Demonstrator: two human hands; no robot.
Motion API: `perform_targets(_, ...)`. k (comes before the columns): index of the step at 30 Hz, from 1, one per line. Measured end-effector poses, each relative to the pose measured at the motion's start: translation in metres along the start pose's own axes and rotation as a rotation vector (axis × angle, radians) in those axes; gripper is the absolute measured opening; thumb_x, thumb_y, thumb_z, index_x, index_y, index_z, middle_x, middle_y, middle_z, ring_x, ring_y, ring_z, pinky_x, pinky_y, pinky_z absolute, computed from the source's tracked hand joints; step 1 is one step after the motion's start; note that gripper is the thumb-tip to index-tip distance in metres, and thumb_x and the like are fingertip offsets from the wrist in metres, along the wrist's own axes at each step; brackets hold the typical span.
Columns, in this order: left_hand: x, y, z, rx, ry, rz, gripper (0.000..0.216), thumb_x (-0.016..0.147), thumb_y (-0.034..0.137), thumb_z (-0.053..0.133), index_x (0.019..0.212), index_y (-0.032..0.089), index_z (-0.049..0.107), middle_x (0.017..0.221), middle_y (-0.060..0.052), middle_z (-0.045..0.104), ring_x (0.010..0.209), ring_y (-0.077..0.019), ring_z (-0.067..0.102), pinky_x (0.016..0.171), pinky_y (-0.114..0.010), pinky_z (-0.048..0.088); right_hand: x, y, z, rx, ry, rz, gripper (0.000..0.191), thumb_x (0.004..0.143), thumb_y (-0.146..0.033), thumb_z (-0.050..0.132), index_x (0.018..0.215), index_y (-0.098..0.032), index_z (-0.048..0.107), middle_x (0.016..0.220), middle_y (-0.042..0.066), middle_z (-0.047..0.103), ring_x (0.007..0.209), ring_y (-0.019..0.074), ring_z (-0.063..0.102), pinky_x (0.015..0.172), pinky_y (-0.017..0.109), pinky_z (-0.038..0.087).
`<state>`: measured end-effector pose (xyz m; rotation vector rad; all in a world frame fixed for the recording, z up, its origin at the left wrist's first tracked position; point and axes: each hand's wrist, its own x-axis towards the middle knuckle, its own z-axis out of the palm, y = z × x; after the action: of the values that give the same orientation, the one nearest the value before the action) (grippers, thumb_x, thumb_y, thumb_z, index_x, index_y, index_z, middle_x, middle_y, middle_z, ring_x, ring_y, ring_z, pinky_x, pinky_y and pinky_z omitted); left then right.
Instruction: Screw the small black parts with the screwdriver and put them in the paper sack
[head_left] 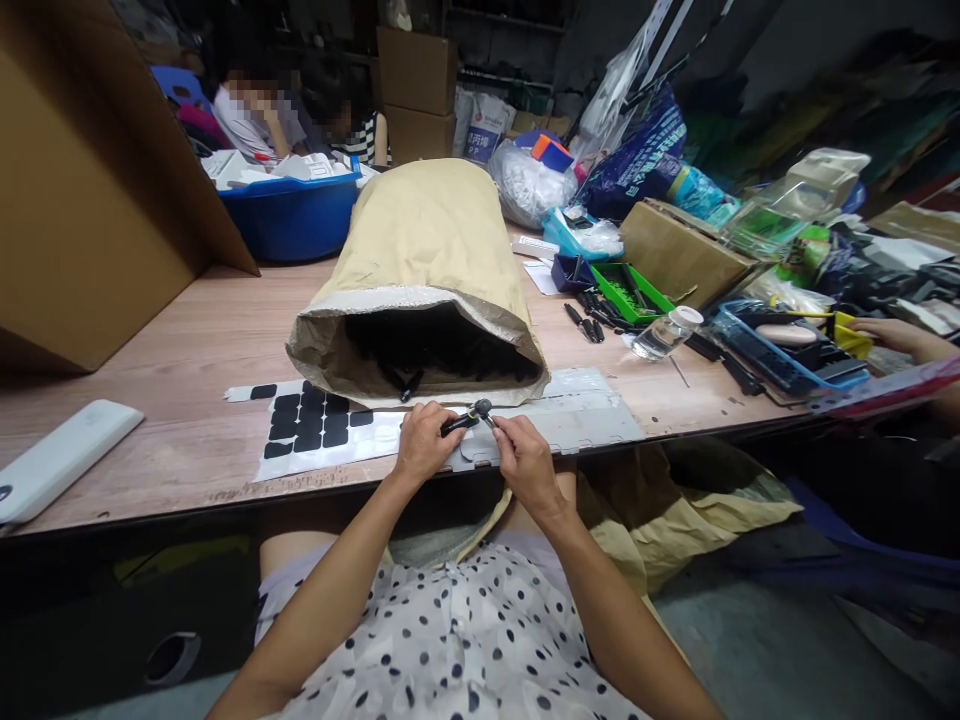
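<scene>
My left hand point(425, 440) is closed around a short black stick-like part point(459, 424) with a yellowish band near its end. In my right hand point(529, 462) is a thin metal tool point(489, 421), its fingers pinched on it. A small dark round piece point(482, 408) sits where tool and part meet; whether it is joined to either I cannot tell. Left of my hands lies a white sheet point(360, 446) with several black rounded-square stickers point(309, 420). Just beyond my hands, a paper sack point(427, 230) lies with its mouth towards me, full of dark parts.
A white power-bank-like block point(67, 460) lies at left, below a cardboard box point(97, 200). To the right are a green tray point(630, 292), a clear jar point(667, 333) and a blue basket point(787, 350). Another person's hand point(900, 336) is at far right; people sit behind a blue basin point(292, 215).
</scene>
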<state>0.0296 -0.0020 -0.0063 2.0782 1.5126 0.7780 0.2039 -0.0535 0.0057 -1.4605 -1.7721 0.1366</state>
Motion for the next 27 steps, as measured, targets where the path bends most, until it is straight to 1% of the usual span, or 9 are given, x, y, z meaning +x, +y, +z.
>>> perform_targets(5,0.000,0.003,-0.002,0.001,-0.008,-0.017,0.009,0.081,0.025,0.070,0.089,0.027,0.075,0.086,-0.002,0.067,0.092,-0.0230,0.057,0.086,-0.037,0.046,0.001,-0.011,-0.002,0.077,0.043,-0.035,0.029,0.100,-0.024,0.044,0.110,-0.022,0.070,0.089,0.007,0.067,0.086,0.0200,0.064,0.079,0.031,0.054)
perform_targets(10,0.001,0.005,-0.003,-0.002,-0.010,-0.032,0.010,0.080,0.024,0.072,0.090,0.027,0.075,0.085,-0.002,0.067,0.091,-0.0230,0.058,0.084,-0.037,0.047,-0.003,-0.013,0.005,0.070,-0.046,-0.076,0.028,0.100,-0.023,0.044,0.109,-0.022,0.071,0.085,0.005,0.065,0.079,0.0192,0.062,0.074,0.030,0.053)
perform_targets(13,0.000,0.006,-0.002,0.007,-0.002,-0.022,0.010,0.080,0.023,0.072,0.089,0.026,0.075,0.086,-0.002,0.068,0.093,-0.0233,0.059,0.084,-0.037,0.047,0.005,0.000,0.007,0.022,-0.008,-0.070,0.028,0.100,-0.024,0.044,0.108,-0.023,0.071,0.087,0.006,0.065,0.083,0.0198,0.062,0.077,0.031,0.052)
perform_targets(16,-0.001,0.006,0.000,0.024,0.025,-0.005,0.009,0.079,0.023,0.071,0.087,0.025,0.074,0.088,-0.002,0.069,0.093,-0.0233,0.060,0.085,-0.037,0.048,0.022,0.024,0.008,-0.103,0.029,-0.052,0.027,0.099,-0.024,0.045,0.106,-0.024,0.071,0.090,0.006,0.065,0.087,0.0206,0.062,0.080,0.032,0.051)
perform_targets(21,0.002,0.003,0.002,0.068,0.070,0.050,0.006,0.080,0.024,0.070,0.085,0.023,0.071,0.085,-0.003,0.068,0.089,-0.0237,0.062,0.080,-0.037,0.050,0.038,0.060,0.012,-0.369,-0.012,-0.068,0.023,0.094,-0.020,0.050,0.099,-0.023,0.072,0.086,0.006,0.063,0.081,0.0212,0.056,0.075,0.032,0.046)
perform_targets(23,-0.001,0.003,0.001,0.067,0.107,0.133,0.006,0.083,0.025,0.067,0.088,0.022,0.069,0.085,-0.005,0.069,0.086,-0.0235,0.063,0.078,-0.037,0.050,0.037,0.066,0.015,-0.413,-0.013,-0.090,0.023,0.093,-0.019,0.050,0.100,-0.022,0.072,0.086,0.007,0.062,0.081,0.0215,0.055,0.074,0.032,0.045)
perform_targets(24,-0.005,0.003,0.000,0.056,0.127,0.206,0.008,0.085,0.026,0.065,0.090,0.021,0.069,0.087,-0.006,0.069,0.086,-0.0232,0.063,0.078,-0.037,0.051,0.036,0.067,0.016,-0.422,-0.009,-0.097,0.022,0.093,-0.019,0.050,0.101,-0.022,0.071,0.087,0.007,0.062,0.082,0.0216,0.055,0.074,0.032,0.044)
perform_targets(26,-0.021,0.004,0.000,0.016,0.124,0.406,0.013,0.090,0.027,0.059,0.098,0.020,0.067,0.091,-0.007,0.071,0.085,-0.0215,0.065,0.078,-0.035,0.052,0.034,0.068,0.018,-0.430,0.002,-0.106,0.022,0.093,-0.019,0.050,0.102,-0.021,0.071,0.087,0.007,0.061,0.083,0.0217,0.054,0.075,0.032,0.043)
perform_targets(27,-0.031,0.005,0.002,-0.007,0.080,0.514,0.016,0.092,0.028,0.056,0.101,0.020,0.066,0.090,-0.007,0.071,0.082,-0.0201,0.066,0.076,-0.033,0.052,0.033,0.067,0.019,-0.430,0.008,-0.108,0.022,0.093,-0.019,0.050,0.102,-0.021,0.071,0.087,0.007,0.061,0.083,0.0217,0.053,0.075,0.032,0.042)
